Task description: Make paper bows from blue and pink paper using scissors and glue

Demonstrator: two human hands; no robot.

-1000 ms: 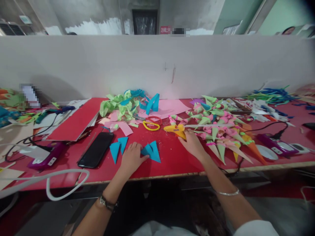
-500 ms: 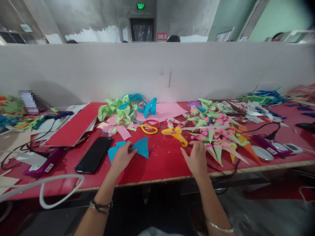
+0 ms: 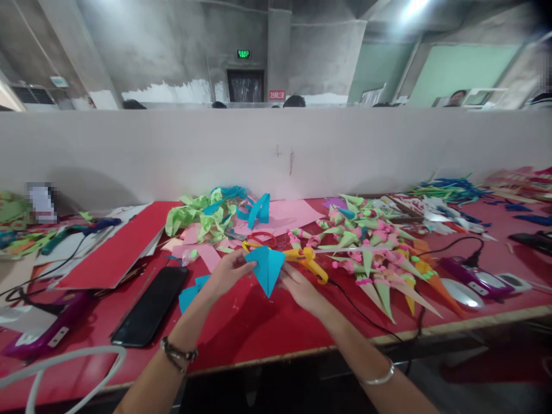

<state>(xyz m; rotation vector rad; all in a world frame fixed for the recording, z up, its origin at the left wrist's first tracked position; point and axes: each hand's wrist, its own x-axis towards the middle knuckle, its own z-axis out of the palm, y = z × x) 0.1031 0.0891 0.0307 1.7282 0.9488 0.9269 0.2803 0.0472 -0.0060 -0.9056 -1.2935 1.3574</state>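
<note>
A creased piece of blue paper [image 3: 267, 270], shaped like a fan with its point downward, is raised over the red table. My left hand [image 3: 230, 275] pinches its left corner between thumb and fingers. At its right edge is my right hand [image 3: 302, 290], closed on the paper with fingers partly hidden behind it. Just beyond the right hand lies a yellow glue gun [image 3: 307, 261]. Scissors [image 3: 261, 236] with red and yellow handles sit behind the paper, partly covered. More blue paper pieces [image 3: 188, 296] lie beside my left wrist.
A black phone [image 3: 150, 305] lies at left, near a red board [image 3: 116, 247]. Small paper cones [image 3: 371, 244] in green, pink and orange are heaped at right. Crumpled green paper [image 3: 190, 215] lies at the back. Purple power strips [image 3: 472, 270] and cables flank the work area. A white partition [image 3: 194, 155] stands behind.
My left hand has lifted the blue paper and brought it rightward to the middle. My right hand has moved left from beside the glue gun to the paper's edge. The view has tilted up.
</note>
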